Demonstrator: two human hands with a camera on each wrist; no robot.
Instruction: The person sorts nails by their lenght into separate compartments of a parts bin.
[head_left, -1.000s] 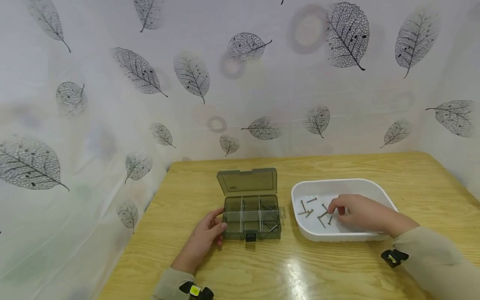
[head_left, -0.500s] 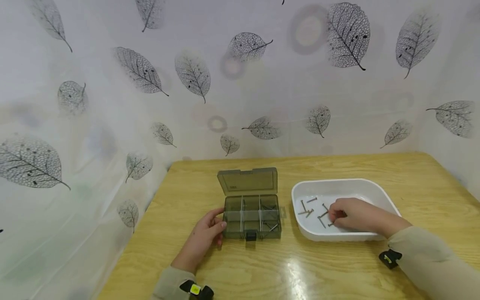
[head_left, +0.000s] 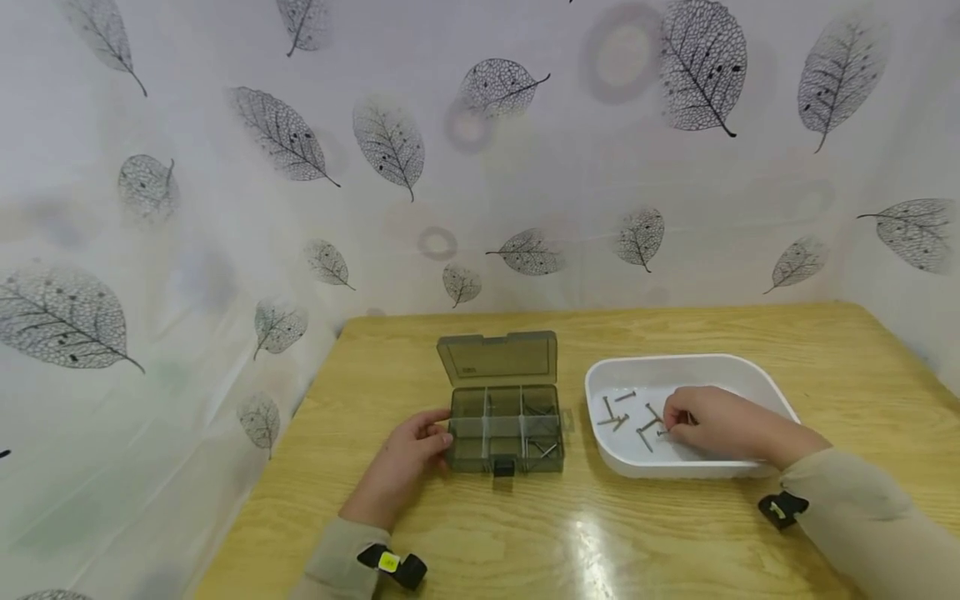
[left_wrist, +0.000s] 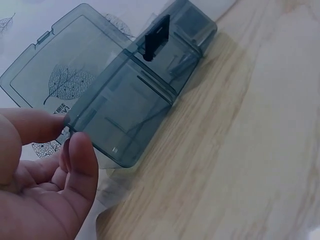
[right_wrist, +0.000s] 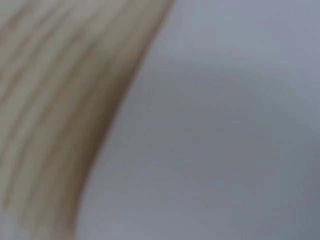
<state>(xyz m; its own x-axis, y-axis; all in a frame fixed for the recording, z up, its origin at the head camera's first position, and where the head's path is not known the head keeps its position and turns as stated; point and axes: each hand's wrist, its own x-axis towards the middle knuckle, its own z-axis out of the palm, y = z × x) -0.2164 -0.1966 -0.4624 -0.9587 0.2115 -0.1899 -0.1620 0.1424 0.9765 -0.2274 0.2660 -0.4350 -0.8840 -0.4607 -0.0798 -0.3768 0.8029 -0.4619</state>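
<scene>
A smoky translucent compartment box (head_left: 468,427) lies on the table with its lid (head_left: 498,358) raised at the back. My left hand (head_left: 411,454) pinches its left edge between thumb and forefinger, as the left wrist view also shows. Several screws (head_left: 542,450) lie in the box's right compartments. To the right stands a white tray (head_left: 611,458) with several loose screws (head_left: 644,440) on its floor. Inside it, my right hand (head_left: 712,423) has curled fingers and pinches a screw (head_left: 661,432), mostly hidden by the fingertips. The right wrist view holds only blurred tray wall and wood.
A wood-grain table (head_left: 517,542) carries both containers, a narrow strip of it between them. Behind and to the left hangs a pale leaf-print curtain (head_left: 420,242). The box's black latch (head_left: 504,467) faces the front edge.
My right hand's fingertips have closed on a screw at the tray's middle and shifted slightly up with it. The left hand keeps its place at the box.
</scene>
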